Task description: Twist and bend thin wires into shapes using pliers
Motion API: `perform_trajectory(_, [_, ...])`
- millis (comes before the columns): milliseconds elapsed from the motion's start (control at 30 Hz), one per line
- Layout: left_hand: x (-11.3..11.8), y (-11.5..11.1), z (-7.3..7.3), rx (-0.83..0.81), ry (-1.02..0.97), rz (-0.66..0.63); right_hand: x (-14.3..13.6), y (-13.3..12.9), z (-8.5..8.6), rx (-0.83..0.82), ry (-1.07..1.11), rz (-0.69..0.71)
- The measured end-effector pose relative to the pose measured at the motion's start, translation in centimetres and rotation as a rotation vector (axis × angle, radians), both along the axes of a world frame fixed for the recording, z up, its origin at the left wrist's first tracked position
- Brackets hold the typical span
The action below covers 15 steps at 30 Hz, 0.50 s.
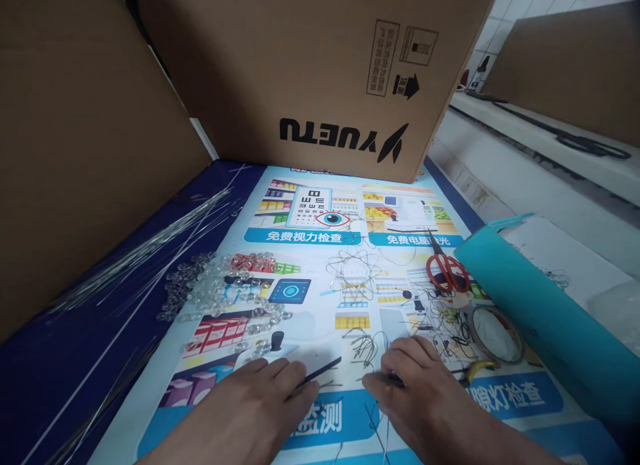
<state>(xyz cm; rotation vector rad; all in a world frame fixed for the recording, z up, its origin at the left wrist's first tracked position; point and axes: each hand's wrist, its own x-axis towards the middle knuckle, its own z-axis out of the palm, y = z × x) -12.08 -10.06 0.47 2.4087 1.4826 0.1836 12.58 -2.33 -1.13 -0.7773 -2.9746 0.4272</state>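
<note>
My left hand (265,398) rests low on the printed sheet, thumb and forefinger closed on a thin dark strip (323,368) that points up to the right. To its right, my right hand (420,385) is curled in a pinch. A dark bit shows between its thumb and finger, too hidden to name. Short bent wires (363,346) lie just beyond the gap between my hands. Farther up is a flower-shaped loop of thin wire (354,273). Several loose wires (376,428) lie between my wrists.
Clear glass beads (215,285) are spread at left, beside long straight wires (150,242). Red-handled scissors (447,273), tangled wire pieces (450,335), a tape roll (496,334) and a teal rolled sheet (540,312) lie at right. Cardboard boxes (310,72) wall the back and left.
</note>
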Motion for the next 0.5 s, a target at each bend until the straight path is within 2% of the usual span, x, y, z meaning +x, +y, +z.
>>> perform_trajectory(100, [0.9, 0.3, 0.0, -0.032, 0.098, -0.081, -0.3, -0.1, -0.1, 0.007, -0.013, 0.004])
perform_trajectory(167, [1.6, 0.4, -0.5, -0.016, 0.123, -0.080, -0.5, -0.1, 0.0, 0.014, -0.024, 0.027])
perform_trajectory(367, [2.9, 0.3, -2.5, 0.068, 0.081, -0.103, -0.4, -0.1, 0.2, 0.025, 0.028, 0.053])
perform_trajectory(500, [3.0, 0.3, -2.5, 0.079, 0.078, -0.108, 0.3, 0.5, -0.2, 0.044, 0.099, -0.007])
